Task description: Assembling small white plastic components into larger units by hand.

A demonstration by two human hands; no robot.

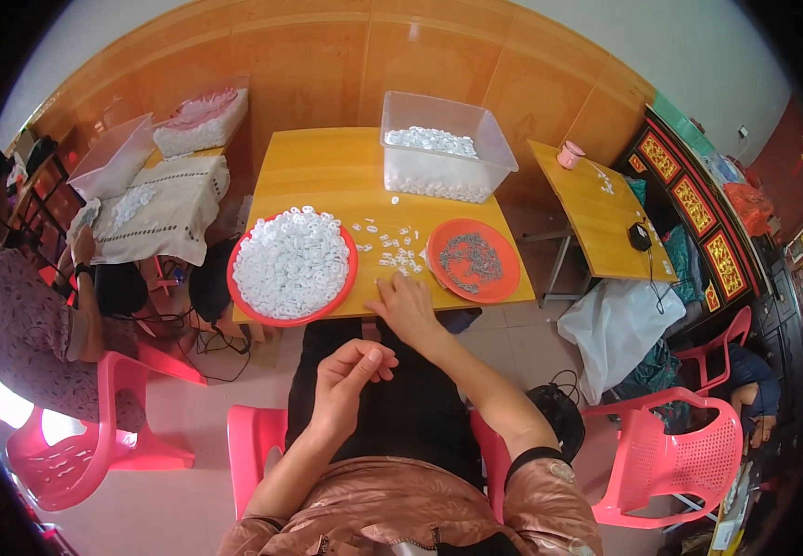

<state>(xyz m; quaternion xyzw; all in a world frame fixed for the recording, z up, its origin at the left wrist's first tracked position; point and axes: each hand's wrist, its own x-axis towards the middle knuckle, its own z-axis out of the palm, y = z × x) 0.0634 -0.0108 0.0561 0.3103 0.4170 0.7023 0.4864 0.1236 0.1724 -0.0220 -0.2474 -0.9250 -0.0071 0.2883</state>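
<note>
Head-worn fisheye, looking down and forward over near yellow table (322, 165); dim outer edges perhaps unreadable.

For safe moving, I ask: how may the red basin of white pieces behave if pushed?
The red basin is probably heavy, being full. White pieces may spill, since they look heaped above its rim. It might tip, as it seems to overhang the table.

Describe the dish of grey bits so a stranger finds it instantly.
Find the middle yellow table. At its near right corner, beside the right hand, lies a round orange-red dish. Unlike the red tub heaped with white pieces, it holds small grey bits.
</note>
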